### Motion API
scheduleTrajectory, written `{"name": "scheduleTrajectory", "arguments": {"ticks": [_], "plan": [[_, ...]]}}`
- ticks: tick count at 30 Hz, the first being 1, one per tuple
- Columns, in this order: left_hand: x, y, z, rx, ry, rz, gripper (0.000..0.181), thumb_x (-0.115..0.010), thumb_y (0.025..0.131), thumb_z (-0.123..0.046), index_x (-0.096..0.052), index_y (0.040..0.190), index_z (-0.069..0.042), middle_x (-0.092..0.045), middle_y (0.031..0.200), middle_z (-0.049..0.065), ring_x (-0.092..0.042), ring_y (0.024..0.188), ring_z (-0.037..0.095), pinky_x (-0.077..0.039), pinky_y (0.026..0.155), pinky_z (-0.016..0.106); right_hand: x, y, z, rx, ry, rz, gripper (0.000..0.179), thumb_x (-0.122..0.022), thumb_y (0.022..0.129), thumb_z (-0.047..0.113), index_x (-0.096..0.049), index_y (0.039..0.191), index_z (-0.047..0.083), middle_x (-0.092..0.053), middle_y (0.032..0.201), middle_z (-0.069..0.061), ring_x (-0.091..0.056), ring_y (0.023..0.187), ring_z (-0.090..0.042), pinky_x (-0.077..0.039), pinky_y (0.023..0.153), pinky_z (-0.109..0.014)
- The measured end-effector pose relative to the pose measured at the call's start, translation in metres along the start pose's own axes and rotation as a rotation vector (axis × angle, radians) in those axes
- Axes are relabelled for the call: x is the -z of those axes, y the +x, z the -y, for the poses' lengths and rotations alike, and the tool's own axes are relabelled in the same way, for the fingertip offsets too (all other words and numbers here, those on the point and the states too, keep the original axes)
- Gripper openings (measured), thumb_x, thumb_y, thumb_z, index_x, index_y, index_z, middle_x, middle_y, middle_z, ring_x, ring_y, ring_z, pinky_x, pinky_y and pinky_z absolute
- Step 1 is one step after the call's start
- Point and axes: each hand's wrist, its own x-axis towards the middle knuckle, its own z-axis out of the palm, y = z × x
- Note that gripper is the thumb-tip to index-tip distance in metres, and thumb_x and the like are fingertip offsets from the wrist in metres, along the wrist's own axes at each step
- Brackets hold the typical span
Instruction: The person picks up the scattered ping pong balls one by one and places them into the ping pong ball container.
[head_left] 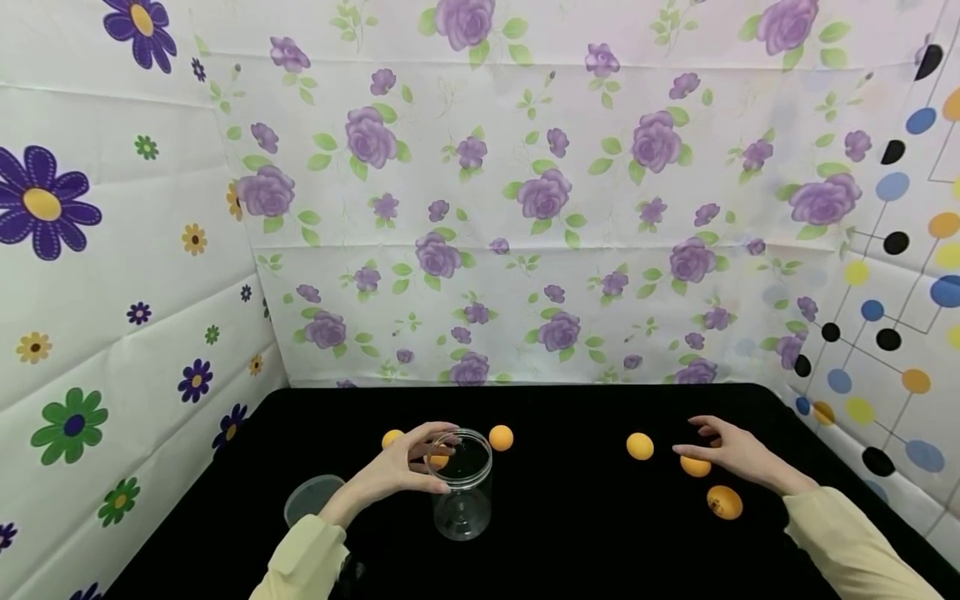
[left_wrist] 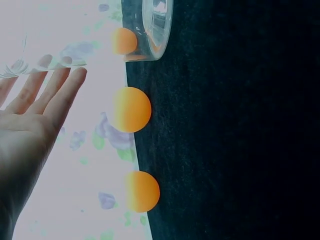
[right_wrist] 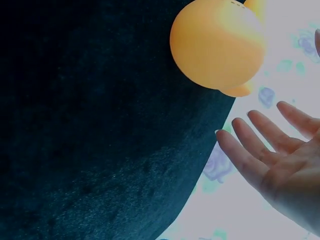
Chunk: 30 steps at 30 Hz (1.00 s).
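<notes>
My left hand (head_left: 397, 467) grips a clear plastic jar (head_left: 463, 512) near its open rim, thumb on the near side and fingers on the far side. The jar stands upright on the black cloth. Around it lie orange ping-pong balls: one ball (head_left: 501, 437) to its right, another (head_left: 392, 438) beyond the left hand, and a third showing through the jar's wall. On the right, my right hand (head_left: 738, 457) hovers with spread fingers over an orange ball (head_left: 696, 467), partly covering it. One ball (head_left: 640, 447) sits left of those fingertips; a printed ball (head_left: 724, 502) lies nearer me.
A round translucent lid (head_left: 306, 498) lies left of the jar, partly behind the left wrist. Black cloth (head_left: 570, 533) covers the table. Patterned sheets (head_left: 525, 275) rise along its back and both sides.
</notes>
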Motion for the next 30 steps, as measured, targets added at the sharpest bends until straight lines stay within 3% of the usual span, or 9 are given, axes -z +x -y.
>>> {"name": "scheduleTrajectory", "arguments": {"ticks": [5,15,23,30], "plan": [[-0.005,0.0,-0.008,-0.006,-0.028,0.004,0.065,-0.063,0.084,0.0,-0.027,0.138,0.004,-0.031,0.131,0.033,-0.032,0.117,0.048,-0.043,0.086,0.039,0.0,-0.001,-0.006,0.008,0.006,0.013,0.066,-0.06,0.088,0.032,-0.033,0.133,-0.008,-0.042,0.121,-0.033,-0.051,0.098,-0.038,-0.045,0.076,-0.047],[-0.008,0.008,-0.005,-0.019,-0.025,-0.011,0.066,-0.065,0.082,0.002,-0.028,0.137,0.005,-0.033,0.13,0.031,-0.032,0.117,0.048,-0.045,0.083,0.038,0.001,-0.001,-0.013,0.07,-0.021,-0.015,0.064,-0.067,0.082,0.029,-0.041,0.127,-0.008,-0.048,0.114,-0.03,-0.053,0.095,-0.038,-0.046,0.074,-0.045],[-0.007,0.018,0.018,-0.027,-0.026,-0.042,0.068,-0.068,0.079,0.001,-0.032,0.137,0.0,-0.037,0.13,0.027,-0.035,0.117,0.045,-0.046,0.082,0.038,-0.002,0.001,-0.016,0.09,-0.03,-0.02,0.06,-0.07,0.08,0.028,-0.048,0.123,-0.007,-0.053,0.111,-0.024,-0.056,0.09,-0.03,-0.046,0.073,-0.043],[-0.012,0.025,0.021,-0.056,0.007,-0.055,0.068,-0.071,0.078,-0.007,-0.036,0.136,-0.003,-0.039,0.13,0.024,-0.037,0.116,0.043,-0.046,0.082,0.038,-0.001,0.001,-0.016,0.102,-0.01,-0.01,0.059,-0.071,0.079,0.027,-0.049,0.121,-0.008,-0.055,0.109,-0.021,-0.056,0.09,-0.028,-0.047,0.073,-0.041]]}}
